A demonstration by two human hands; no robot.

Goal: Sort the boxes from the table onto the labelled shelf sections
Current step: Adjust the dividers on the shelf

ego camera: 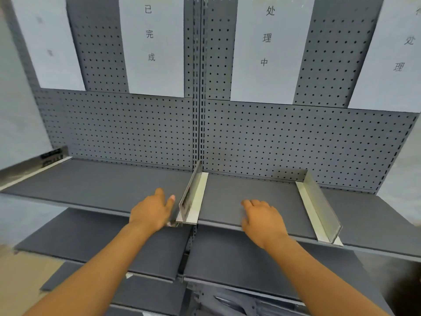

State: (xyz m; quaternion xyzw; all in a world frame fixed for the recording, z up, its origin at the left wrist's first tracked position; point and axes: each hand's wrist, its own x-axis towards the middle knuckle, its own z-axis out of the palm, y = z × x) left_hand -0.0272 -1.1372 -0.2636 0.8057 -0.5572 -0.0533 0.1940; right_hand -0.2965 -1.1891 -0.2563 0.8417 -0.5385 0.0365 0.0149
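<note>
Here, grey shelf (91,183) with clear upright dividers (192,197), left hand (151,210) and right hand (262,216) both loose-fingered, grip on nothing.

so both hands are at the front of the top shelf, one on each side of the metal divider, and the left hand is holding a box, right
Not quite. In the head view the left hand holds no box; its fingers are extended beside the metal divider. No boxes appear on the shelf. The rest stands: the right hand is on the divider's other side, and both are at the front of the top shelf.

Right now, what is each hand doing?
Left hand: open, holding nothing, beside the divider.
Right hand: open, resting on the shelf.
</note>
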